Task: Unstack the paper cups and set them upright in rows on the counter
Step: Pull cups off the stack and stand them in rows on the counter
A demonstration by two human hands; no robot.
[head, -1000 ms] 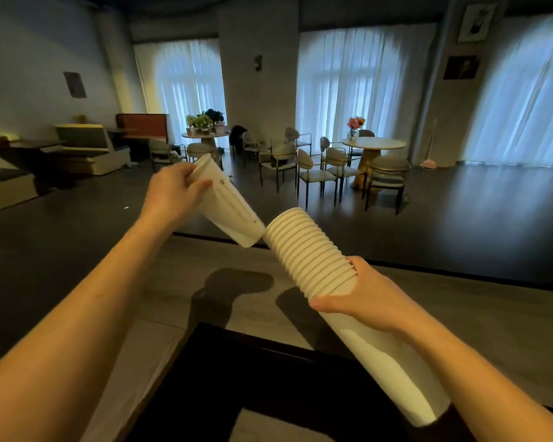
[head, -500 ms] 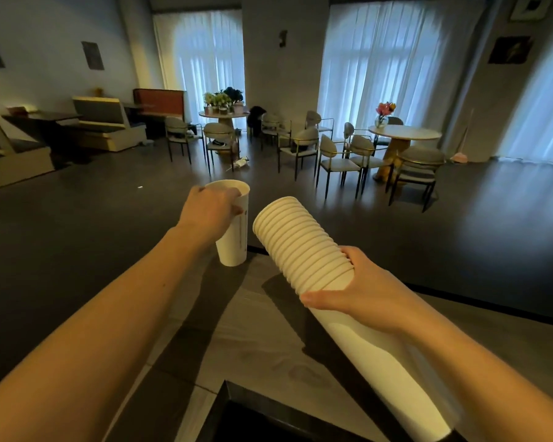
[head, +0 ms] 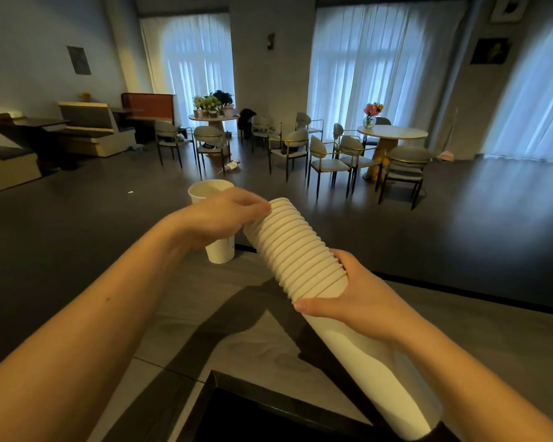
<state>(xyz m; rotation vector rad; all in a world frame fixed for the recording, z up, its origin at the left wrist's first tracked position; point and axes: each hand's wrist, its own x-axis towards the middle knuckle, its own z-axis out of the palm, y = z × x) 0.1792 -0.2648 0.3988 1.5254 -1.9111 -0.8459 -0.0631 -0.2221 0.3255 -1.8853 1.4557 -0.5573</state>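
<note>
Across the grey counter [head: 205,307], a tilted stack of paper cups [head: 304,253] points toward eleven o'clock — the right hand [head: 348,301] wraps its middle, while the left hand [head: 227,215], fingers curled, pinches the top rim. Behind that hand, one single cup [head: 219,250] stands upright at twelve o'clock.

The grey wood-grain surface [head: 243,355] shows bare stretches to the left of and behind the single white paper cup [head: 216,218] standing upright near its far edge, and to the right past the right forearm. That cup sits just behind the left hand [head: 219,218], whose fingers [head: 256,204] curl at the top rim of the tilted stack of white paper cups [head: 297,250], which the right hand [head: 348,301] grips lower down, so both block the middle. A black rectangular recess [head: 268,416] cuts into the near edge.
</note>
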